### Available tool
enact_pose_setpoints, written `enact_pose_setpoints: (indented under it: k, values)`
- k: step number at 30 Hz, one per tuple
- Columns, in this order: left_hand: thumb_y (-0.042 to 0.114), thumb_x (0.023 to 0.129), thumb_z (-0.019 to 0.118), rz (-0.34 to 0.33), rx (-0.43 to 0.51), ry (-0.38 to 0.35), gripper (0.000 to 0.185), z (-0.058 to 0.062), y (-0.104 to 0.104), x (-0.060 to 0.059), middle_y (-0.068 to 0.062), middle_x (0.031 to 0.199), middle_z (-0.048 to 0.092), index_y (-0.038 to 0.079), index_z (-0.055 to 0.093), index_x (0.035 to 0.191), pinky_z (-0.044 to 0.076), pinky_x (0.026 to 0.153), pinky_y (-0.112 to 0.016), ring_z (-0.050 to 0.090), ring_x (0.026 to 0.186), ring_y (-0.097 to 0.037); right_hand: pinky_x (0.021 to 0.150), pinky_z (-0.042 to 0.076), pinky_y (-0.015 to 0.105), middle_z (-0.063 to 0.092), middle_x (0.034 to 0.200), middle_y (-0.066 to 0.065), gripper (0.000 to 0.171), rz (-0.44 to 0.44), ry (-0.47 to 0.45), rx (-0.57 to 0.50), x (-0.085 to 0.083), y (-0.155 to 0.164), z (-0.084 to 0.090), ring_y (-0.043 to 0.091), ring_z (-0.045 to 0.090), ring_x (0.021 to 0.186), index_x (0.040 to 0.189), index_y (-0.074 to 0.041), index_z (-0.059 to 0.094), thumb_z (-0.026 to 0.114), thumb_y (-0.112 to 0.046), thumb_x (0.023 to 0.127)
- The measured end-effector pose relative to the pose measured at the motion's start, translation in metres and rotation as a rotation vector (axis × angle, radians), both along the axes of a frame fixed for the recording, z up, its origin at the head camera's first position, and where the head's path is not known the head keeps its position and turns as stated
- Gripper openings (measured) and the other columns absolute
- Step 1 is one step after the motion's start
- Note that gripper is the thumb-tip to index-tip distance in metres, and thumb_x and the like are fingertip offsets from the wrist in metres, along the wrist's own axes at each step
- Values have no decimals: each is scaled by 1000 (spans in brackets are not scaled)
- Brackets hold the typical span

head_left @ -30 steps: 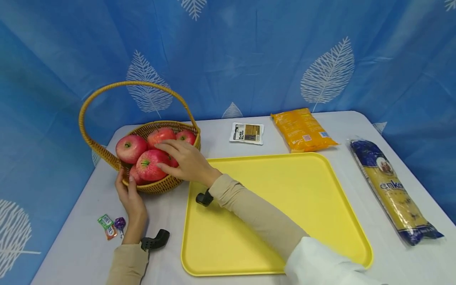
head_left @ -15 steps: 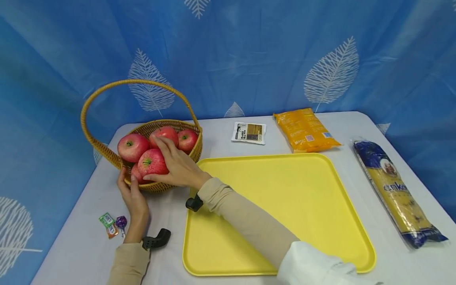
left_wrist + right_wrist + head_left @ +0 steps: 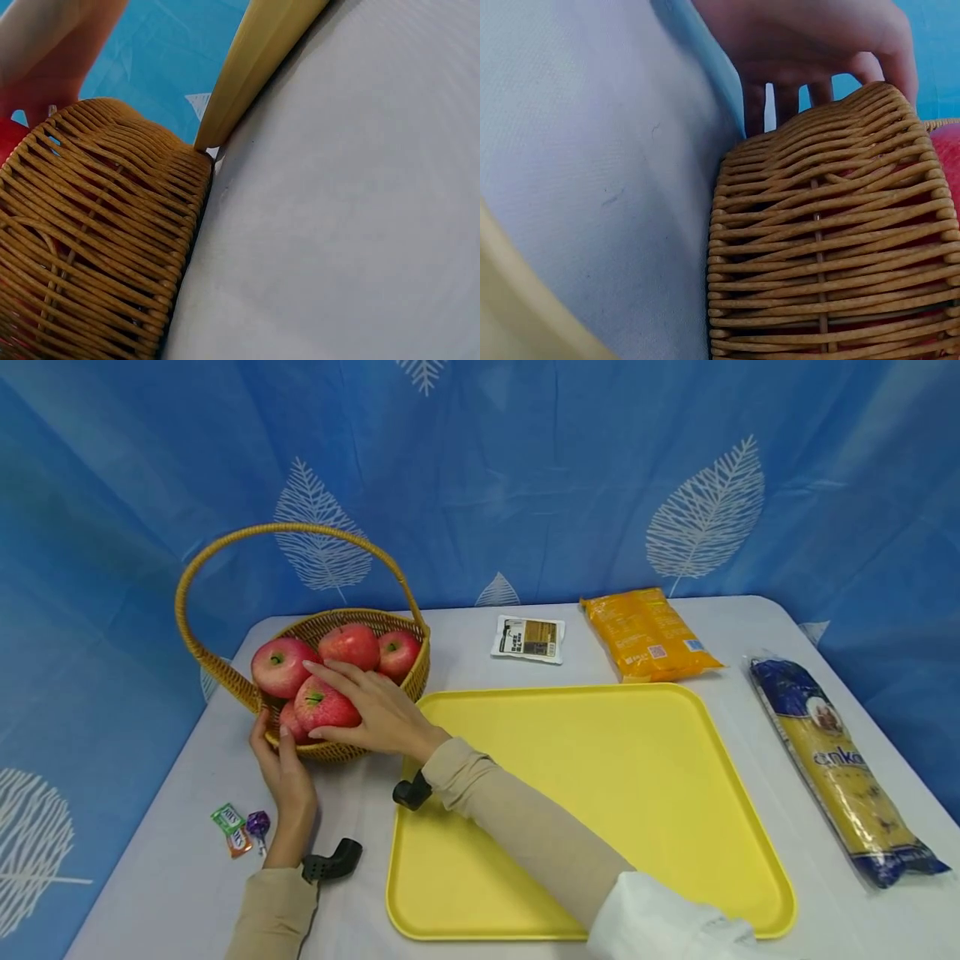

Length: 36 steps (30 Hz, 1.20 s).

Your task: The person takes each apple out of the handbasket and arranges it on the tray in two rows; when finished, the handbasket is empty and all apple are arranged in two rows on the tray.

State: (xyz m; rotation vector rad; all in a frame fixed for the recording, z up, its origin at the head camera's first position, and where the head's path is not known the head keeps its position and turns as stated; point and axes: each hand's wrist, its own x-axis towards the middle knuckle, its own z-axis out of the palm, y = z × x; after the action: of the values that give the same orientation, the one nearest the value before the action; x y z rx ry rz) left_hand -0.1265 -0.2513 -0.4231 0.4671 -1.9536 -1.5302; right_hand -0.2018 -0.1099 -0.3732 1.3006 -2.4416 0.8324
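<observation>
Looks like your right hand (image 3: 381, 712)'s got fingers and thumb round the front apple (image 3: 328, 707) in the basket (image 3: 324, 754); your left hand (image 3: 288, 777) grips the basket's near left edge. Tray (image 3: 600, 777)'s just right of it.

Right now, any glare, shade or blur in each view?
Head: glare on the long bag; left wrist: the right hand looks soft, the basket crisper; right wrist: the left hand is shaded underneath, the tray at lower left blurred.

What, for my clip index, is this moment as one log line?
right hand: grips apple inside wicker basket | left hand: holds basket | yellow tray: right of basket
</observation>
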Motion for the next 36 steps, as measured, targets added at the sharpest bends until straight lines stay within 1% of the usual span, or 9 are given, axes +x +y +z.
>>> enact_pose_setpoints:
  k: [4,8,11,15,18,24,30,36]
  values:
    - [28,97,32,1,-1,11,45,0,0,1,-4,146,26,12,28,138,14,114,-29,22,136,-12,97,40,24,34,144,4,71,9,-3,8,3,4,1,15,46,120,143,-29,25,56,-52,83]
    - [27,96,33,7,-5,19,45,-1,0,1,-5,145,27,10,28,138,16,114,-28,22,135,-12,88,47,23,35,139,7,62,26,-22,-42,5,7,0,16,46,116,139,-29,34,57,-46,84]
    - [27,96,34,10,4,24,45,-1,0,1,-6,145,27,10,29,138,16,114,-28,22,135,-13,85,48,21,35,137,9,58,24,-34,-80,6,9,-2,15,47,113,136,-29,40,59,-44,83]
    - [27,96,34,6,12,22,45,-1,1,3,-6,145,27,10,28,138,15,114,-29,22,136,-13,87,48,22,35,134,11,55,3,-47,-122,9,11,-3,16,49,110,131,-29,47,63,-44,80]
    - [28,97,34,3,4,17,46,-1,1,3,-5,146,27,10,28,138,15,114,-29,21,136,-12,88,47,23,37,133,10,54,-4,-68,-175,12,13,-1,16,46,115,127,-29,51,67,-43,77]
    - [29,97,32,3,-10,15,45,-2,2,3,-5,146,26,12,27,138,15,114,-28,21,136,-12,89,45,21,41,128,7,53,13,-103,-280,16,17,2,14,42,118,122,-26,57,73,-39,73]
    - [27,96,34,9,-1,37,45,-5,2,2,-5,145,28,11,29,138,17,112,-24,24,134,-11,93,44,25,40,131,7,53,23,-206,-371,25,27,-1,12,35,126,122,-23,58,75,-32,72]
    - [28,97,33,41,-19,4,45,-5,3,2,-5,145,29,11,29,138,15,113,-27,23,135,-12,98,41,26,40,133,6,54,18,-269,-418,32,37,-4,12,35,126,123,-20,58,75,-30,72]
